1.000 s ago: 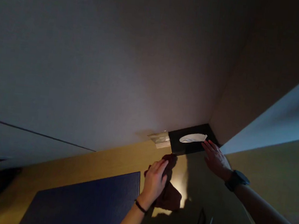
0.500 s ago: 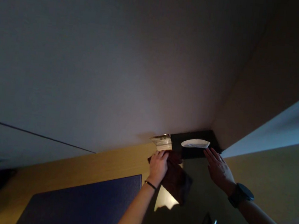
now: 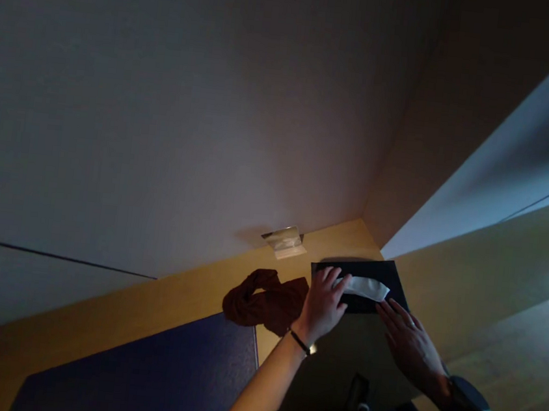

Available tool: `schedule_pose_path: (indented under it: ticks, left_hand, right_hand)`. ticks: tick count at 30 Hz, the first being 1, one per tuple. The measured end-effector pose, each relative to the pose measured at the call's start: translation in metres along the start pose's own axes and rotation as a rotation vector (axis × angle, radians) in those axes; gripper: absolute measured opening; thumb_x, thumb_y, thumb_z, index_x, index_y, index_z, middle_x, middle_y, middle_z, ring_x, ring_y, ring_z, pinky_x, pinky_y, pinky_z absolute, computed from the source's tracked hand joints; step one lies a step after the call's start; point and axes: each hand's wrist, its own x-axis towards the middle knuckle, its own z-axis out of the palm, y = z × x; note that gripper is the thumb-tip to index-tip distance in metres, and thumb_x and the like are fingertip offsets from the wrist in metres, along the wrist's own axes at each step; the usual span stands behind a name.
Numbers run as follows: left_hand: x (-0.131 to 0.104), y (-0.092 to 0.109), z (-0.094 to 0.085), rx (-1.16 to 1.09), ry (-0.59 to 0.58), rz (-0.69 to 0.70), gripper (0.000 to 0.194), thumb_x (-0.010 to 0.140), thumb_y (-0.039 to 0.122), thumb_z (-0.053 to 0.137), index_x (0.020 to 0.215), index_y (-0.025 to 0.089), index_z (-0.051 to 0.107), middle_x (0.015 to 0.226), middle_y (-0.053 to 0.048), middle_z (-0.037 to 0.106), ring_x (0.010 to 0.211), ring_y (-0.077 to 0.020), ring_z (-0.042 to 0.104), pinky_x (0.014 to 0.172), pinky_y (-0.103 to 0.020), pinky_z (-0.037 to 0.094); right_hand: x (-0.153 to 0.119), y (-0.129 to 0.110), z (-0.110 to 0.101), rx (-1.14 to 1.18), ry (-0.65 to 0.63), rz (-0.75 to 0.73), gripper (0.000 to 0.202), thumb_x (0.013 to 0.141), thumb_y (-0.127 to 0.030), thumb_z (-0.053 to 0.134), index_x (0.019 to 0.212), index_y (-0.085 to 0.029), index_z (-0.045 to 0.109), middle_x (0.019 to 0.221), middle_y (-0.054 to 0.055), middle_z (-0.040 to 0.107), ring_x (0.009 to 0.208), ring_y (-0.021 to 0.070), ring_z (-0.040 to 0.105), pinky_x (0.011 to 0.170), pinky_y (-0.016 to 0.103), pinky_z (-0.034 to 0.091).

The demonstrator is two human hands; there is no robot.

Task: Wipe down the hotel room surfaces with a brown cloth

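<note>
A black tissue box [image 3: 396, 284] lies at an angle on the wooden surface, a white tissue [image 3: 366, 287] showing in its slot. My left hand [image 3: 323, 305] grips the box's left part, its fingers over the top beside the tissue and the thumb toward the near edge. At the near right edge, my right hand [image 3: 405, 337] touches the box with fingers stretched out; its thumb is hidden. Left of my left hand, a crumpled rust-brown cloth [image 3: 264, 299] lies in a loop, partly on a dark blue panel.
The dark blue panel [image 3: 149, 375] covers the lower left of the wooden surface [image 3: 186, 301]. A shiny, clear-looking folded piece [image 3: 285, 240] stands by the grey wall [image 3: 165, 122]. Another wall [image 3: 451, 204] meets it behind the box. Wooden floor [image 3: 513, 309] shows at right.
My left hand has let go of the brown cloth, which now lies to the left, and has moved right onto the tissue box. The box has come away from the wall toward me.
</note>
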Motion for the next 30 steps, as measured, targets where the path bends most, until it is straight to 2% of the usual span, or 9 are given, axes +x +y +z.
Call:
schedule_pose_path:
  ticks: [2, 4, 5, 7, 11, 16, 21, 25, 30]
  left_hand:
    - [0.009, 0.007, 0.011, -0.020, -0.019, 0.045, 0.047, 0.076, 0.021, 0.067, 0.123, 0.019, 0.058, 0.136, -0.012, 0.049, 0.130, -0.0295, 0.037, 0.110, -0.050, 0.033]
    - [0.013, 0.005, 0.016, -0.050, -0.009, 0.026, 0.020, 0.080, 0.017, 0.062, 0.099, 0.018, 0.069, 0.125, -0.010, 0.057, 0.126, -0.0277, 0.040, 0.108, -0.048, 0.036]
    - [0.014, 0.001, 0.016, -0.079, 0.003, 0.014, 0.013, 0.082, 0.017, 0.060, 0.089, 0.019, 0.071, 0.120, -0.009, 0.060, 0.124, -0.0265, 0.042, 0.106, -0.047, 0.039]
    - [0.012, -0.008, 0.013, -0.159, 0.025, -0.007, 0.012, 0.083, 0.018, 0.059, 0.079, 0.020, 0.071, 0.116, -0.008, 0.062, 0.122, -0.0247, 0.044, 0.102, -0.045, 0.043]
    - [0.006, -0.015, 0.006, -0.290, 0.050, -0.056, 0.008, 0.080, 0.017, 0.064, 0.077, 0.019, 0.070, 0.117, -0.008, 0.061, 0.119, -0.0236, 0.046, 0.097, -0.042, 0.047]
    - [0.011, -0.005, 0.002, -0.353, 0.072, -0.031, 0.008, 0.080, 0.014, 0.063, 0.076, 0.018, 0.068, 0.111, -0.008, 0.065, 0.115, -0.0217, 0.049, 0.097, -0.039, 0.046]
    - [0.018, 0.000, -0.008, -0.323, 0.060, 0.030, 0.011, 0.081, 0.012, 0.059, 0.078, 0.018, 0.067, 0.107, -0.008, 0.065, 0.111, -0.0206, 0.052, 0.095, -0.040, 0.048]
    - [0.010, -0.001, -0.013, -0.226, -0.012, 0.098, 0.013, 0.081, 0.011, 0.056, 0.080, 0.019, 0.067, 0.108, -0.008, 0.063, 0.115, -0.0216, 0.049, 0.096, -0.039, 0.048]
    - [-0.002, 0.003, -0.012, -0.073, -0.078, 0.101, 0.015, 0.082, 0.010, 0.056, 0.082, 0.020, 0.067, 0.103, -0.006, 0.065, 0.105, -0.0211, 0.053, 0.092, -0.037, 0.048]
  right_hand:
    - [-0.004, -0.005, -0.004, 0.020, 0.009, 0.023, 0.054, 0.085, -0.008, 0.039, 0.139, -0.013, 0.043, 0.147, 0.007, 0.036, 0.137, 0.0250, 0.026, 0.103, 0.045, 0.039]
    - [-0.004, -0.009, -0.006, 0.054, 0.039, 0.075, 0.051, 0.087, -0.012, 0.039, 0.137, -0.014, 0.044, 0.146, 0.008, 0.038, 0.136, 0.0256, 0.030, 0.100, 0.045, 0.042]
    - [-0.003, -0.010, -0.005, 0.078, 0.060, 0.107, 0.048, 0.088, -0.014, 0.038, 0.135, -0.014, 0.047, 0.144, 0.009, 0.041, 0.134, 0.0261, 0.032, 0.099, 0.046, 0.043]
    - [-0.001, -0.013, -0.003, 0.135, 0.106, 0.165, 0.042, 0.090, -0.018, 0.038, 0.130, -0.015, 0.052, 0.139, 0.010, 0.047, 0.131, 0.0272, 0.037, 0.098, 0.047, 0.043]
    - [0.012, -0.018, 0.003, 0.234, 0.176, 0.214, 0.038, 0.092, -0.019, 0.038, 0.126, -0.014, 0.055, 0.129, 0.011, 0.055, 0.123, 0.0271, 0.045, 0.098, 0.046, 0.043]
    - [0.043, -0.020, -0.003, 0.338, 0.275, 0.272, 0.032, 0.093, -0.021, 0.040, 0.121, -0.015, 0.054, 0.124, 0.012, 0.057, 0.117, 0.0271, 0.047, 0.096, 0.044, 0.044]
    - [0.059, 0.000, -0.010, 0.373, 0.339, 0.398, 0.024, 0.094, -0.025, 0.042, 0.109, -0.013, 0.056, 0.104, 0.015, 0.060, 0.098, 0.0287, 0.052, 0.087, 0.045, 0.046]
    - [0.069, 0.023, -0.012, 0.403, 0.270, 0.335, 0.031, 0.085, -0.021, 0.051, 0.115, -0.013, 0.057, 0.107, 0.013, 0.059, 0.099, 0.0283, 0.051, 0.088, 0.044, 0.046]
    - [0.075, 0.038, -0.015, 0.471, 0.151, 0.187, 0.023, 0.080, -0.012, 0.046, 0.085, -0.018, 0.067, 0.089, 0.008, 0.064, 0.089, 0.0232, 0.055, 0.082, 0.036, 0.048]
